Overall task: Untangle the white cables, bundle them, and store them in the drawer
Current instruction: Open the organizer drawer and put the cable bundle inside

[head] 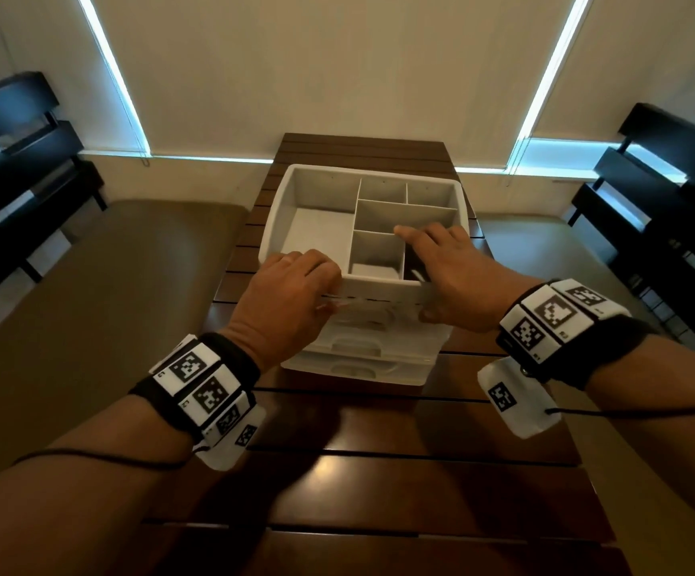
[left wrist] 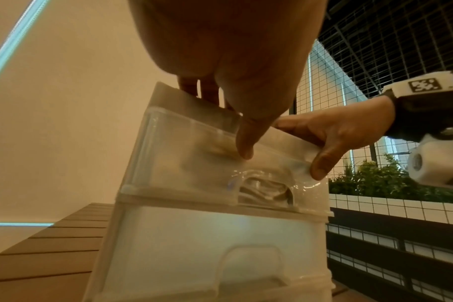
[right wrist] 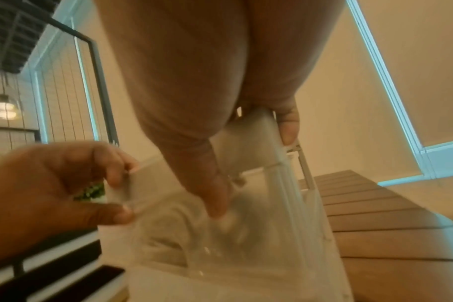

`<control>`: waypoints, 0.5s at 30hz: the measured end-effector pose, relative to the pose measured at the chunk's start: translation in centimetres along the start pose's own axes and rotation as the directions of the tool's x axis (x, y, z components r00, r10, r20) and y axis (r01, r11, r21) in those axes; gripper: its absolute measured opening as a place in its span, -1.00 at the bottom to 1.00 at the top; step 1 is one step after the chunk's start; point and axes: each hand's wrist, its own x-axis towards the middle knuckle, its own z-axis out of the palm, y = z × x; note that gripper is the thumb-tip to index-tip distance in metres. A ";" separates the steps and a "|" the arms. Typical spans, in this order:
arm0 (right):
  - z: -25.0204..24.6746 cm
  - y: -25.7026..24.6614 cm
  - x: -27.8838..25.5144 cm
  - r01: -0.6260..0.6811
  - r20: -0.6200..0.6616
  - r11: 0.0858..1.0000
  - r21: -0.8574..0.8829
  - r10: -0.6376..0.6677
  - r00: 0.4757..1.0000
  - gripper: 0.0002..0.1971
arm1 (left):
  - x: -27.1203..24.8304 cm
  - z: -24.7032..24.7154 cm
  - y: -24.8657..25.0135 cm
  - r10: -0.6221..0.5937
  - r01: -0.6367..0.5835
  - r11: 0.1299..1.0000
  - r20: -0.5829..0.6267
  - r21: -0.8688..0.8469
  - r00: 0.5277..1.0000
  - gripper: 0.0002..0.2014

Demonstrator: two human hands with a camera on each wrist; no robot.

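**Hands grip organizer as white cables sit in top drawer**

Hands meet at the front of a white plastic drawer unit (head: 362,351) standing on a dark slatted wooden counter (head: 379,471). On top of the unit sits a divided tray (head: 316,189), its compartments showing pale floors; one at the front right corner of the tray holds something dark that cannot be made out.

The person's left hand (head: 287,293) holds the unit's front left corner, fingers (left wrist: 210,92) curled over the tray's rim and thumb pressed flat on the clear face of the top drawer (left wrist: 189,151). The right hand (head: 453,276) mirrors it at the front right corner: fingers laid over the tray's rim and inner dividers, thumb hooked down onto the drawer's front, so that the hand pinches the edge.

Behind that clear drawer front, coiled white cables (left wrist: 261,190) show through the handle cut-out, lying inside the top drawer. A second, frosted drawer (left wrist: 220,245) sits directly beneath it, with a third below that, seen from the head view.

Both wrists carry black bands fitted with white marker blocks (head: 196,376). Padded benches (head: 108,276) flank the counter, and drawn blinds (head: 337,68) hang behind the unit.
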 end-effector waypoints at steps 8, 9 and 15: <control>1.1 1.5 -2.1 -0.068 -0.219 0.977 0.202 0.113 0.969 0.36 | -2.6 -1.3 -2.2 -0.394 0.324 0.898 -0.214 -0.299 0.894 -0.24; 1.8 2.0 -2.7 -0.109 -0.274 0.939 0.327 0.204 0.940 0.42 | -3.5 -1.7 -3.1 -0.565 0.472 0.770 -0.114 -0.429 0.817 -0.10; 6.8 2.7 -4.3 -0.182 0.023 0.484 0.856 0.316 0.949 -0.33 | -3.7 -0.1 -5.4 -0.498 0.669 0.497 0.450 -0.552 0.741 -0.28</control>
